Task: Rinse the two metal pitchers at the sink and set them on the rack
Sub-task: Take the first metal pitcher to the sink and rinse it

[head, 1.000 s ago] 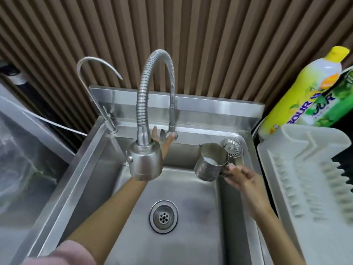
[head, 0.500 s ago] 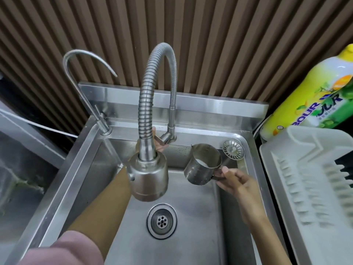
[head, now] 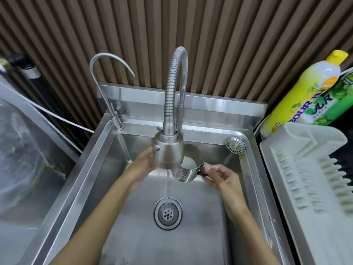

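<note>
Currently rinsing the first pitcher (head: pixel 188 167) — right hand (head: pixel 222 175) pinching its handle, left hand (head: pixel 142 167) spread alongside — next, tip it under the stream (head: pixel 166 183).

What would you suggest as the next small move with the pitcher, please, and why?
Probably shift the small steel pitcher, held by its handle in the right hand, slightly left so its mouth sits under the water stream. The stream from the steel spray head falls beside the pitcher straight to the round drain, while white residue remains inside.

Silver steel sink (head: pixel 91 169), white rack (head: pixel 305 188), yellow-capped bottle (head: pixel 305 87), brown ribbed wall (head: pixel 229 44)
</note>
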